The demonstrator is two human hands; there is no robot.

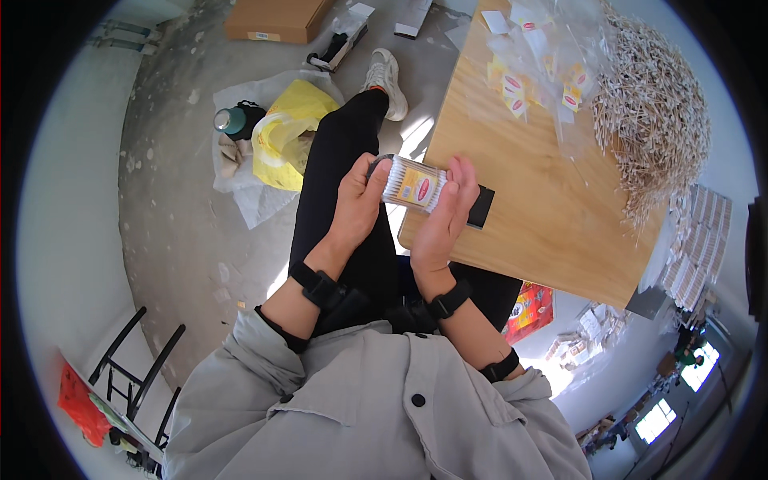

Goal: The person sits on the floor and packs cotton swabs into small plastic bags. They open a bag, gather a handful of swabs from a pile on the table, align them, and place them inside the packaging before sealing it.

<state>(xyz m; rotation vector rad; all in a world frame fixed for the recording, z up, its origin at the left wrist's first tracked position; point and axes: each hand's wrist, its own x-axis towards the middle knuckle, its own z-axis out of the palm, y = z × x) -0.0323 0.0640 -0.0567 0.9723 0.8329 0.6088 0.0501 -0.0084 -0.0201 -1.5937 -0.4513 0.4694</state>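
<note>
Over my lap, close to the table's left edge, I hold a pack of cotton swabs (414, 186) with white tips at both ends and a yellow label. My left hand (358, 200) grips its left end, thumb on the front; something dark wraps a finger there. Around the right end is my right hand (444, 224), its thumb bent over the corner and its fingers behind and beside it. A big heap of loose cotton swabs (652, 112) covers the table's far right. Next to it lies a clear plastic bag (552, 72) with yellow label cards (512, 88).
The wooden table (528, 208) stands to my right, with a dark flat object (481, 208) at its near-left edge. On the floor at left are a yellow plastic bag (280, 120) and a teal bottle (230, 121). A cardboard box (276, 20) lies farther off. Stacked packs (700, 248) sit beyond the table.
</note>
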